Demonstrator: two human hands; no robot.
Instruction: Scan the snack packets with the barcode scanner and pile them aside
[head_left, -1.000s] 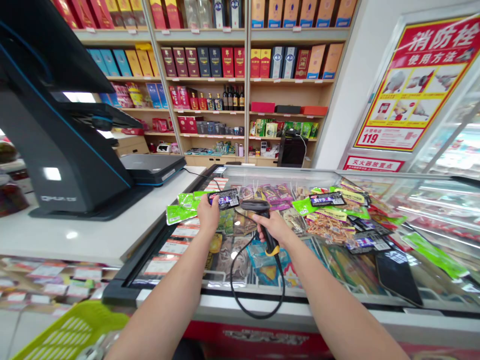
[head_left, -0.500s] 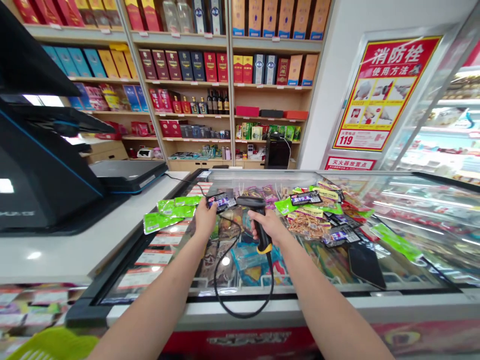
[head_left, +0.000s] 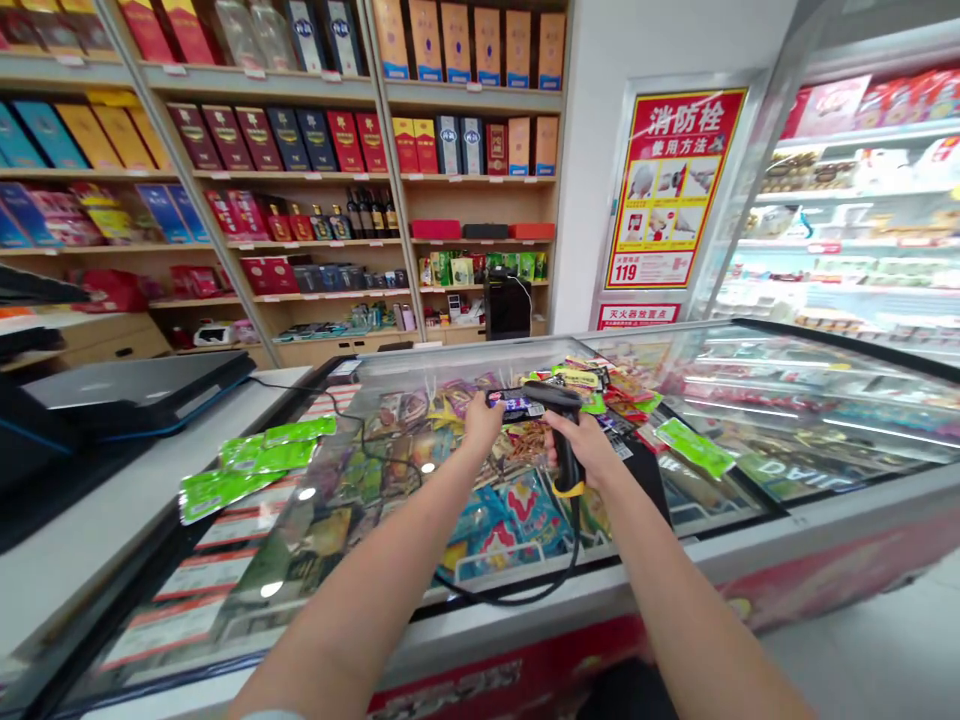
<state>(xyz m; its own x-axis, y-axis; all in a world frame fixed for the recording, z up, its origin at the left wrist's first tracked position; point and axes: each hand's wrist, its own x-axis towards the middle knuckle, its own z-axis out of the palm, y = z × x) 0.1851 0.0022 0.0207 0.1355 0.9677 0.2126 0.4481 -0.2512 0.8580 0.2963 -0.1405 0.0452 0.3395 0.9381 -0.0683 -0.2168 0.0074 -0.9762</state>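
My left hand point(head_left: 481, 425) has its fingers closed on the near end of a small dark snack packet point(head_left: 517, 405), held over the glass lid. In my right hand point(head_left: 589, 445) is a black barcode scanner point(head_left: 570, 462) with a yellow base, gripped by its handle. The scanner's head is right beside the packet. Its cable drops from the handle and loops left. Just behind the scanner lies a pile of mixed snack packets point(head_left: 621, 385), partly hidden by it. Several green packets point(head_left: 251, 462) lie on the glass at the left, apart from my hands.
The glass-topped chest freezer point(head_left: 480, 603) spans the front. Another green packet point(head_left: 694, 447) lies to the right. A dark flat phone point(head_left: 651, 478) is partly behind my right forearm. At the left stands a counter point(head_left: 97, 455) with a weighing scale point(head_left: 142, 385). Stocked shelves point(head_left: 300, 178) line the back.
The view has swung right. Both hands have moved right, away from the green packets and closer to the pile, still holding the snack packet and the barcode scanner.
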